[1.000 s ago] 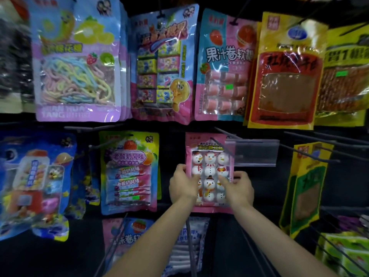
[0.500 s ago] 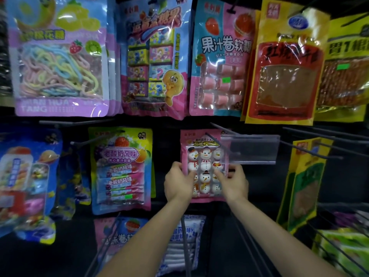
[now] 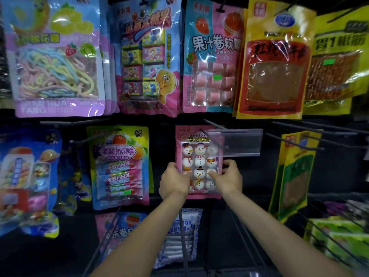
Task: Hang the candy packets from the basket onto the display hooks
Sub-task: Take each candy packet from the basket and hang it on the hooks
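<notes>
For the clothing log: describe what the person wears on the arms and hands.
Nothing worn shows: left hand and right hand ungloved, no ring, watch or band visible; left forearm and right forearm bare of sleeves to the frame's edge.

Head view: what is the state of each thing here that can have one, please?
snowman candy packet, upright, held at both side edges; hooked or not, cannot tell.
left hand, grips the packet's left edge.
right hand, pinches the packet's right edge.
clear label holder, empty, in front of the packet's top right corner.
yellow and pink packet, hanging.
</notes>
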Available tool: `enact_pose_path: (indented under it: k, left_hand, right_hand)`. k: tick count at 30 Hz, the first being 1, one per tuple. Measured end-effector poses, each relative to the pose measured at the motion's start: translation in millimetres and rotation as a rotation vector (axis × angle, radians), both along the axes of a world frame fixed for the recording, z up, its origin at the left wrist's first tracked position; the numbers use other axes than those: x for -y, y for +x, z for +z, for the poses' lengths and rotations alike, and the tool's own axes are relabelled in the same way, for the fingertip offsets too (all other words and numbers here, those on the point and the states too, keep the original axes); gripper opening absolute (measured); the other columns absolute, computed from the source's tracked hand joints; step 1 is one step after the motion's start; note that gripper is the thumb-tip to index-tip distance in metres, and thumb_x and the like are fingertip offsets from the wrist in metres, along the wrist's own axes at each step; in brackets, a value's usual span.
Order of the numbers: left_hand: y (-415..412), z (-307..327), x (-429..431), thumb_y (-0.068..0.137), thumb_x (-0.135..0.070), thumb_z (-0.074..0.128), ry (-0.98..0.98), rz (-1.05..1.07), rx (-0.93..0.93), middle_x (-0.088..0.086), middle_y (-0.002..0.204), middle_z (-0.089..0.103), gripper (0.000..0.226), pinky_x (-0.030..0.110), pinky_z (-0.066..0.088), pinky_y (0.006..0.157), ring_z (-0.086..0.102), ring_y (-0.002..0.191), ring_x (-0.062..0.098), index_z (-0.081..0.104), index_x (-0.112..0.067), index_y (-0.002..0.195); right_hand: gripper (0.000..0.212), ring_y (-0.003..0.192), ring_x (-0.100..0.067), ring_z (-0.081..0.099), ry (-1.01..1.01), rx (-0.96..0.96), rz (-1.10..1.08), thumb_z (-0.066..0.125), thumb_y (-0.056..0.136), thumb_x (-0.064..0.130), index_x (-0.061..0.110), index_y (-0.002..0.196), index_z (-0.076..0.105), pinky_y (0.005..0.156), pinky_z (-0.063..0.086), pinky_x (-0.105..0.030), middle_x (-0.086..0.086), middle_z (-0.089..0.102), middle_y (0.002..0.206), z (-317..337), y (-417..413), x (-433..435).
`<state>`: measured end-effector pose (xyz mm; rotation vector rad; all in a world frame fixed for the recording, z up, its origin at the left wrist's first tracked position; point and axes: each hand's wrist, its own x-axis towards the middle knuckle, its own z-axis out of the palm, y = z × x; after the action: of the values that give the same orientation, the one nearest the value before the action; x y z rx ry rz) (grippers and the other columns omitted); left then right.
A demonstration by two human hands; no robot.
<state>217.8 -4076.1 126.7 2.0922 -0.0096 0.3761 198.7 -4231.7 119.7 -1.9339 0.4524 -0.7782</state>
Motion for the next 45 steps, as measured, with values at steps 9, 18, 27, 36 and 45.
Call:
enact_pose_path:
  k: [9,18,27,36,45]
  left_hand:
    - [-23,1,-26,0.085,-0.048,0.081,0.188,-0.052,-0.117,0.009,0.132,0.061,0.075,0.042,0.057,0.086,0.064,0.111,0.029,0.045,-0.011,0.14]
    - [-116,1,-73,0.091,-0.061,0.066,0.677,-0.223,0.141,-0.001,0.137,0.05,0.068,0.036,0.056,0.091,0.056,0.122,0.02,0.048,-0.025,0.147]
    - [-227,-32,-123,0.089,-0.079,0.042,0.896,-0.444,0.295,-0.002,0.166,0.031,0.081,0.047,0.04,0.118,0.033,0.152,0.022,0.036,-0.038,0.158]
    - [-297,-116,-155,0.093,-0.072,0.048,0.89,-0.653,0.284,-0.002,0.155,0.051,0.069,0.045,0.045,0.112,0.049,0.143,0.023,0.05,-0.034,0.15]
    - [-310,-221,-156,0.089,-0.069,0.05,0.994,-0.722,0.135,0.002,0.139,0.063,0.072,0.046,0.057,0.094,0.065,0.12,0.029,0.059,-0.025,0.144]
  right_hand:
    - [0.072,0.099,-0.021,0.06,-0.101,-0.159,-0.023,0.081,0.086,0.015,0.02,0.148,0.044,0.07,0.05,-0.031,-0.009,0.056,0.135,4,-45,-3]
    - [0.075,0.124,-0.017,0.056,-0.445,-0.188,0.243,0.077,0.089,0.048,0.028,0.153,0.042,0.096,0.048,-0.028,0.002,0.043,0.147,12,-162,-24]
    - [0.112,0.158,-0.02,-0.023,-0.836,-0.467,0.554,0.06,0.083,0.081,0.047,0.161,-0.013,0.13,-0.003,-0.046,0.004,-0.026,0.171,-10,-278,-35]
    - [0.096,0.144,-0.003,0.034,-0.659,-0.808,0.917,0.062,0.089,0.074,0.047,0.163,0.007,0.111,0.039,-0.022,0.028,0.015,0.158,-91,-354,-35]
    - [0.082,0.144,-0.034,0.039,-0.93,-1.186,0.889,0.059,0.098,0.054,0.023,0.164,0.02,0.114,0.042,-0.041,-0.011,0.032,0.16,-196,-356,-36]
